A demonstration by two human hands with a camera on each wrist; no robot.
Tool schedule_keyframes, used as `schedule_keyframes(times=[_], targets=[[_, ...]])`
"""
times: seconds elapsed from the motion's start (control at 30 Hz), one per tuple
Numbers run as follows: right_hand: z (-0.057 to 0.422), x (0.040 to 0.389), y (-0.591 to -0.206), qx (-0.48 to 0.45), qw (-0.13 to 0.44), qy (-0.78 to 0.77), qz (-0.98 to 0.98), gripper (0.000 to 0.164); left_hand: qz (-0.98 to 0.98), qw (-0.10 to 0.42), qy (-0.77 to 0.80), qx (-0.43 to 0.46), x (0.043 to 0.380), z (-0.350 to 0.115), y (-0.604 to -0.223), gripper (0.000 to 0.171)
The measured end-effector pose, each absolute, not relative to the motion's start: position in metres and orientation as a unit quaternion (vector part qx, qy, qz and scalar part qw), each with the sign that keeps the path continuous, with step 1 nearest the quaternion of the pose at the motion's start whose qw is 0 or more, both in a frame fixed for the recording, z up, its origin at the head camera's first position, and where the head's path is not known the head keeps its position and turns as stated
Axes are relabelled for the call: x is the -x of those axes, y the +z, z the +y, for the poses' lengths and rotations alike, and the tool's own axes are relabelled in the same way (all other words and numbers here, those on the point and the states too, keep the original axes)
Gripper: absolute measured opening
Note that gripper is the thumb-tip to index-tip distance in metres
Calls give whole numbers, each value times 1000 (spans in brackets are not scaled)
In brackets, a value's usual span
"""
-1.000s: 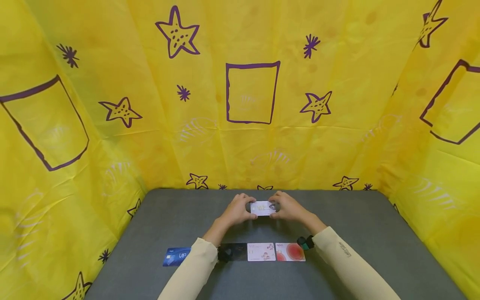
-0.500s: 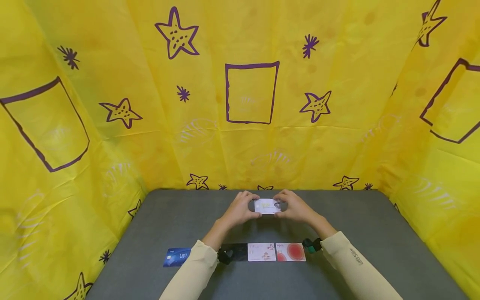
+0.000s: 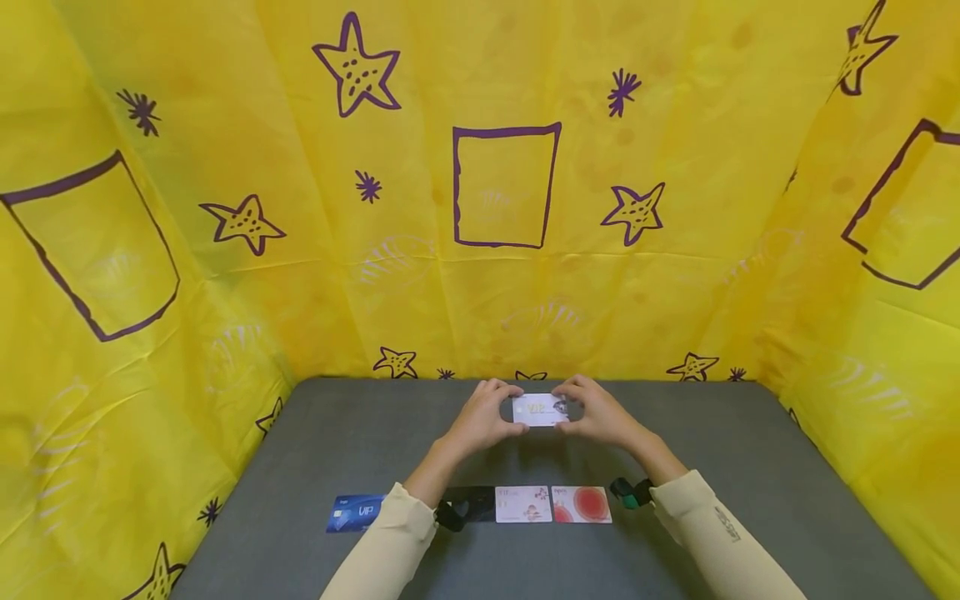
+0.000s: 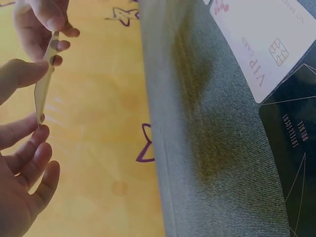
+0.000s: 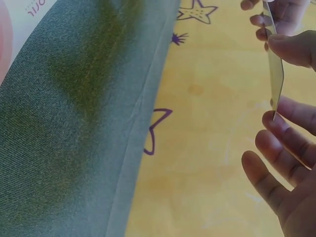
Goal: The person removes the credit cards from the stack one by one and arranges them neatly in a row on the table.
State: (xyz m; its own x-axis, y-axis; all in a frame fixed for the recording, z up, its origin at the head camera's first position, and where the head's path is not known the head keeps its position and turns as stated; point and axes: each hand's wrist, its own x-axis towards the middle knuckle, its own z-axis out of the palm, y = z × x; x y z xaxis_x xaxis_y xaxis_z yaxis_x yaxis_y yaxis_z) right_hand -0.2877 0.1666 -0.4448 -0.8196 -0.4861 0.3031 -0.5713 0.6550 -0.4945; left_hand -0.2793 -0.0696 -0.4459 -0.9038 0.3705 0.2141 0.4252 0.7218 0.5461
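A white VIP card (image 3: pixel 538 409) is held up off the table between both hands, its printed face toward the head camera. My left hand (image 3: pixel 480 418) pinches its left end between thumb and fingers. At the other end, my right hand (image 3: pixel 596 415) pinches it the same way. Both wrist views show the card edge-on; in the left one the left hand (image 4: pixel 24 173) grips the near end, and in the right one the right hand (image 5: pixel 291 148) does so.
On the grey table (image 3: pixel 360 442) lies a row of cards: a blue VIP card (image 3: pixel 352 513), a black card (image 3: pixel 480 504) partly behind the left wrist, a pink-white card (image 3: pixel 522 504) and a red-circled card (image 3: pixel 581 504). Yellow patterned cloth (image 3: pixel 502 300) surrounds the table.
Both hands have moved a little to the right and slightly upward in the head view, carrying the white VIP card with them. The cards on the table stay put.
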Motion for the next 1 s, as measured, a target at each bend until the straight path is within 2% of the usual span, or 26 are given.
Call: schedule_keyframes(times=[1.0], targets=[[184, 266, -431, -272, 82, 314, -906, 45, -927, 57, -296, 225, 261, -50, -427, 53]])
